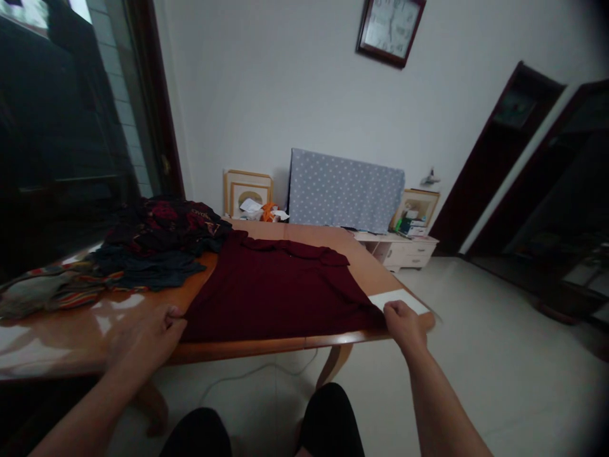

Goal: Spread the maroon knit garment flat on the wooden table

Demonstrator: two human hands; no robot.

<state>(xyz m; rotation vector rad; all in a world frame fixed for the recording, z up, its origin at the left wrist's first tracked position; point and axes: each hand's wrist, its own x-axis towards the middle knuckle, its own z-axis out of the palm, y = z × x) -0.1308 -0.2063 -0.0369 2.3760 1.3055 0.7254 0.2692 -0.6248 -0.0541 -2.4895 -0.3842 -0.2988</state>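
Observation:
A dark red shirt (285, 292) lies spread out on the wooden table (304, 343), its collar end toward the far side and its hem along the near edge. My left hand (155, 330) is closed, pinching the shirt's near left corner. At the near right corner my right hand (402, 320) pinches the cloth, fingers closed. Between the two hands the hem is stretched nearly straight. Part of a white sheet (402, 298) shows on the table just beyond my right hand.
A heap of dark clothes (162, 238) sits on the table's left side, with a striped garment (61, 289) nearer me. Beyond the table, a white cabinet (412, 252) and a star-patterned cloth cover (345, 190) stand by the wall. Below, a cable (259, 370) crosses the floor.

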